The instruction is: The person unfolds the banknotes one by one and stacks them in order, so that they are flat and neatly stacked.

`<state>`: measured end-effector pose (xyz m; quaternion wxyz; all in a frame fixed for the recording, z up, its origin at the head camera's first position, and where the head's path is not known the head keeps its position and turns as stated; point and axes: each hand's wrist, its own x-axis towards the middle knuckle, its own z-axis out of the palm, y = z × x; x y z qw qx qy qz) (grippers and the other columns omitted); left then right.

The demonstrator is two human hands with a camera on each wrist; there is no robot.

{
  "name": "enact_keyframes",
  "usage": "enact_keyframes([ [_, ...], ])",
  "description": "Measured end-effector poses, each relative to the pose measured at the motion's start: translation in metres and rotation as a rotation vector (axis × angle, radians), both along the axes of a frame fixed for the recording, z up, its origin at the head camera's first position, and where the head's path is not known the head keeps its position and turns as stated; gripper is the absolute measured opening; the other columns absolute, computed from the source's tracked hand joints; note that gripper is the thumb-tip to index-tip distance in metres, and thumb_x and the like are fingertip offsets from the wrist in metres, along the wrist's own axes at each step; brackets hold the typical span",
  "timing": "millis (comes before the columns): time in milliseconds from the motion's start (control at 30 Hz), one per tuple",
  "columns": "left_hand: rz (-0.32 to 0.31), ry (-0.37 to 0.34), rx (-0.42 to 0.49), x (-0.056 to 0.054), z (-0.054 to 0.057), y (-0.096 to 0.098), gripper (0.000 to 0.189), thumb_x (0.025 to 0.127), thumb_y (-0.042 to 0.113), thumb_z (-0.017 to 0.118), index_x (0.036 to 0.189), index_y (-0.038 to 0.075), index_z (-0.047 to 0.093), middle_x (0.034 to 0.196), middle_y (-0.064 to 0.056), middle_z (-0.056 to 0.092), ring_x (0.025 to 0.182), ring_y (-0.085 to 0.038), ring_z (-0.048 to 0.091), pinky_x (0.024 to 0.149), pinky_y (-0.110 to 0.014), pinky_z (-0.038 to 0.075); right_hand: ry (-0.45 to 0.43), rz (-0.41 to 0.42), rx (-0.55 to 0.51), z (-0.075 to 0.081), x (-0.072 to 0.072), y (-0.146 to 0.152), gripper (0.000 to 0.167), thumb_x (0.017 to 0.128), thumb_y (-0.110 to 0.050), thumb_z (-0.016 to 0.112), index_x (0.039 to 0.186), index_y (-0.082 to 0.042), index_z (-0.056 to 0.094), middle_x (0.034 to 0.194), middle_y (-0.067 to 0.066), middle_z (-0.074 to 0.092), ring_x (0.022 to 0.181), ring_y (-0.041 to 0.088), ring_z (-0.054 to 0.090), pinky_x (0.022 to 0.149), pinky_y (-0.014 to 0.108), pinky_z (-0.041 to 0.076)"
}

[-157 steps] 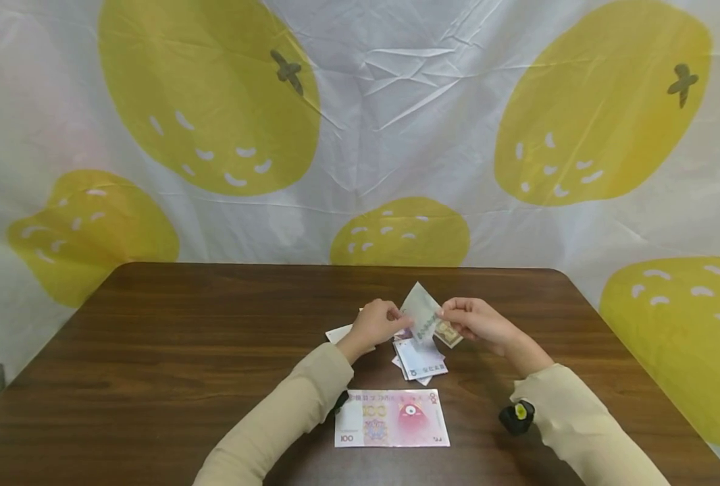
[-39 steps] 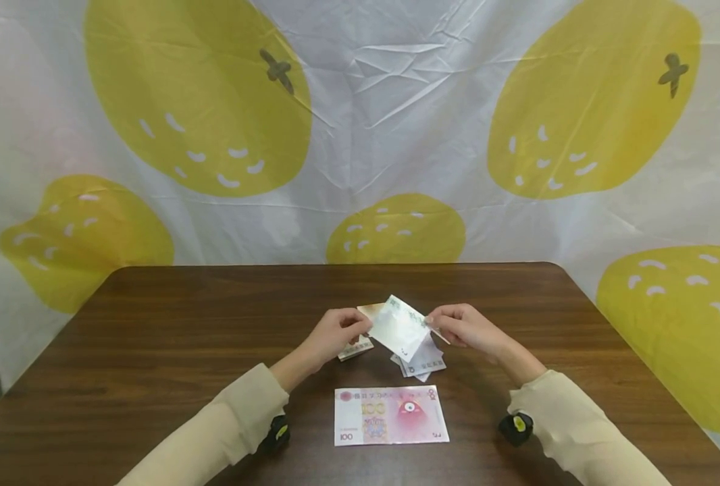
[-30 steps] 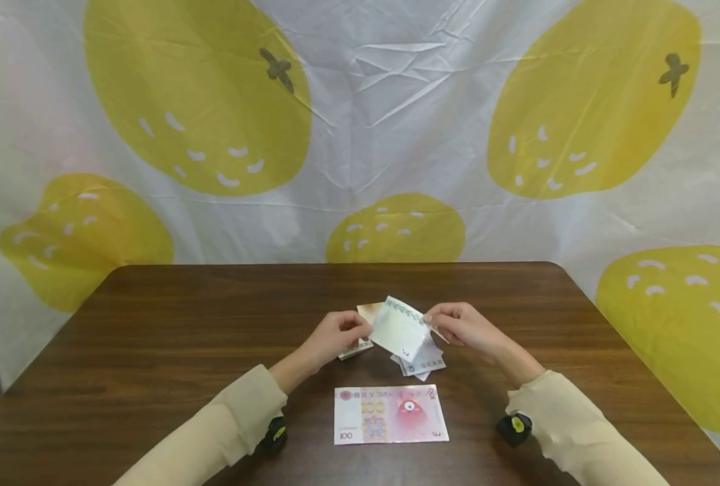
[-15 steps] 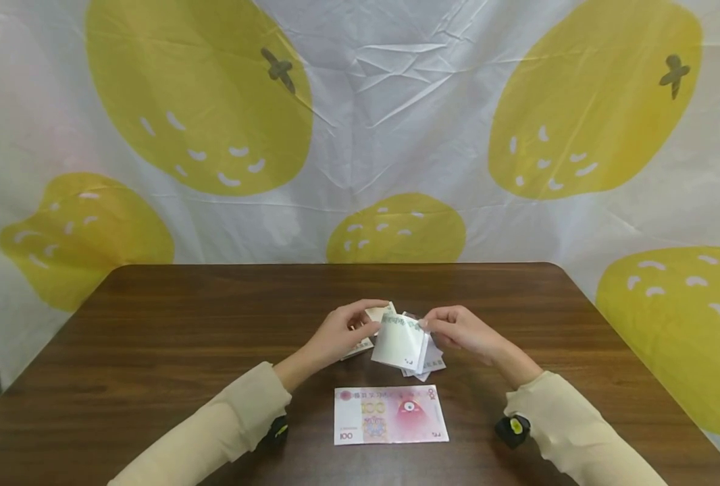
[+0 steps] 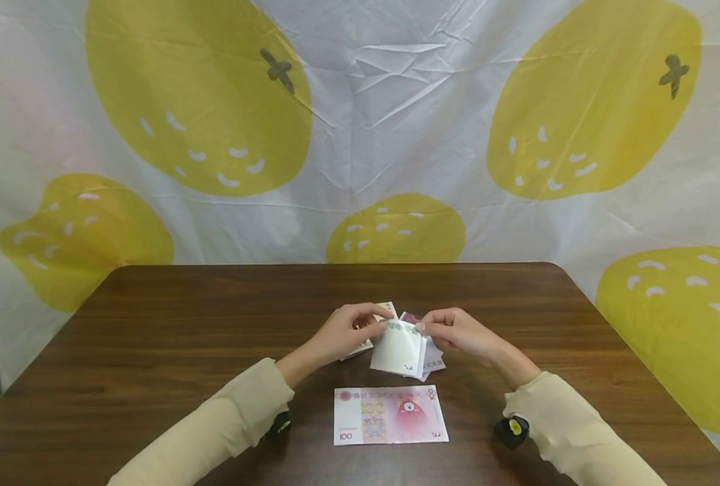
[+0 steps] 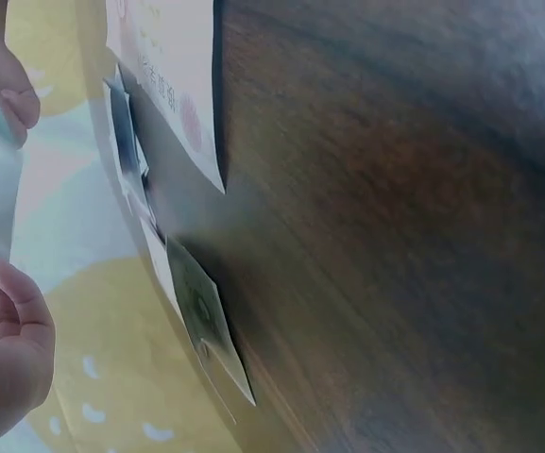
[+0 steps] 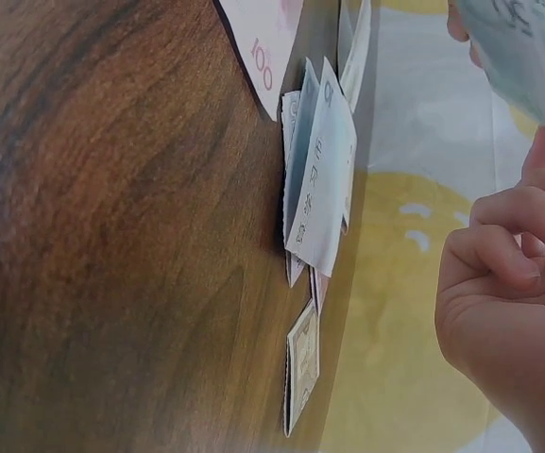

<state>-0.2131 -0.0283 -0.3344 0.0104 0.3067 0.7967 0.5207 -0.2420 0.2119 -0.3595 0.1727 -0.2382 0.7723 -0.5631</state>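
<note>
A pale green play banknote (image 5: 396, 352), apparently folded, hangs between my two hands above the table. My left hand (image 5: 342, 332) pinches its upper left edge between thumb and fingers. At its upper right corner, my right hand (image 5: 465, 334) grips it between thumb and forefinger. The same note (image 7: 518, 61) shows bluish green in the right wrist view, above the right hand (image 7: 508, 264). Behind and below it lie loose folded notes (image 5: 435, 363), partly hidden. Nearer the body, a pink 100 note (image 5: 390, 415) lies flat, unfolded.
The notes lie on a dark wooden table (image 5: 214, 317). More folded notes (image 5: 360, 348) lie under the left hand. A brownish folded note (image 7: 302, 363) shows at the pile's end in the right wrist view. A lemon-print cloth (image 5: 390, 135) hangs behind the table.
The held note went from a tilted diamond to a squarer, narrower, lower position. My left hand moved left, then came back closer to the right hand. The pink 100 note stayed on the table.
</note>
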Motion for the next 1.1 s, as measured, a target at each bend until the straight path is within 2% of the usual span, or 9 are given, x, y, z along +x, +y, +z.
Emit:
enact_keyframes([
  [133,-0.013,-0.010,0.023,-0.001,-0.002,0.001,0.007,0.083,0.002,0.058,0.087,-0.004,0.060,0.072,-0.014,0.056,0.066,-0.025,0.049,0.054,-0.021,0.036,0.001,0.012,0.000,-0.001,0.001,-0.001,0.017,0.089,-0.014,0.052,0.083,0.000,0.059,0.046,-0.004,0.034,0.040,0.007,0.029,0.039,0.022,0.021],
  [233,-0.030,-0.016,0.046,-0.007,-0.010,0.001,0.004,0.083,0.002,0.058,0.082,-0.002,0.058,0.070,-0.009,0.054,0.063,-0.021,0.048,0.054,-0.023,0.038,0.012,0.017,-0.001,-0.001,0.002,-0.001,0.017,0.089,-0.015,0.051,0.082,-0.001,0.059,0.048,-0.004,0.034,0.041,0.006,0.029,0.039,0.021,0.022],
  [467,-0.071,-0.144,0.092,-0.025,-0.033,-0.003,0.006,0.085,0.006,0.057,0.085,0.000,0.058,0.074,-0.011,0.055,0.061,-0.014,0.050,0.055,-0.025,0.044,0.012,0.012,-0.045,0.000,0.004,0.001,0.018,0.091,-0.013,0.049,0.080,0.001,0.056,0.050,0.000,0.034,0.042,0.009,0.029,0.040,0.024,0.022],
  [667,-0.098,-0.149,0.117,-0.025,-0.032,-0.008,0.014,0.089,0.009,0.052,0.091,-0.002,0.060,0.073,-0.004,0.057,0.062,-0.022,0.051,0.057,-0.035,0.046,0.000,0.004,-0.042,0.001,0.006,0.002,0.019,0.091,-0.013,0.049,0.080,0.001,0.056,0.049,0.001,0.034,0.044,0.014,0.029,0.041,0.027,0.022],
  [767,-0.097,-0.138,0.105,-0.024,-0.031,-0.013,0.020,0.090,0.013,0.050,0.096,-0.001,0.062,0.082,-0.006,0.059,0.069,-0.026,0.051,0.059,-0.041,0.046,-0.006,-0.011,-0.039,0.001,0.006,0.003,0.019,0.090,-0.014,0.050,0.081,0.001,0.057,0.049,0.002,0.033,0.044,0.017,0.028,0.042,0.032,0.021],
  [833,-0.085,-0.139,0.084,-0.024,-0.031,-0.016,0.023,0.091,0.015,0.049,0.099,-0.001,0.063,0.090,-0.006,0.061,0.073,-0.024,0.051,0.060,-0.043,0.045,-0.011,-0.025,-0.031,0.001,0.006,0.005,0.019,0.090,-0.015,0.051,0.082,0.001,0.058,0.049,0.002,0.033,0.043,0.017,0.028,0.043,0.033,0.020],
  [933,-0.073,-0.156,0.063,-0.024,-0.032,-0.021,0.025,0.090,0.016,0.050,0.102,-0.001,0.063,0.093,-0.007,0.062,0.073,-0.015,0.052,0.060,-0.039,0.046,-0.014,-0.044,-0.010,0.001,0.006,0.006,0.019,0.089,-0.016,0.052,0.083,0.001,0.058,0.050,0.002,0.034,0.043,0.015,0.030,0.042,0.031,0.022],
  [1033,-0.065,-0.183,0.051,-0.019,-0.027,-0.026,0.024,0.089,0.012,0.051,0.103,-0.004,0.062,0.093,-0.011,0.062,0.069,-0.013,0.051,0.060,-0.032,0.044,-0.021,-0.054,0.006,0.002,0.007,0.007,0.021,0.089,-0.017,0.052,0.085,0.002,0.058,0.051,0.001,0.034,0.044,0.014,0.031,0.042,0.029,0.023],
  [1100,-0.063,-0.182,0.040,-0.016,-0.025,-0.029,0.022,0.089,0.009,0.052,0.103,-0.004,0.062,0.096,-0.012,0.062,0.073,-0.014,0.052,0.063,-0.027,0.042,-0.025,-0.061,0.016,0.002,0.008,0.008,0.022,0.089,-0.018,0.052,0.087,0.004,0.058,0.052,0.001,0.035,0.043,0.014,0.031,0.042,0.028,0.024],
])
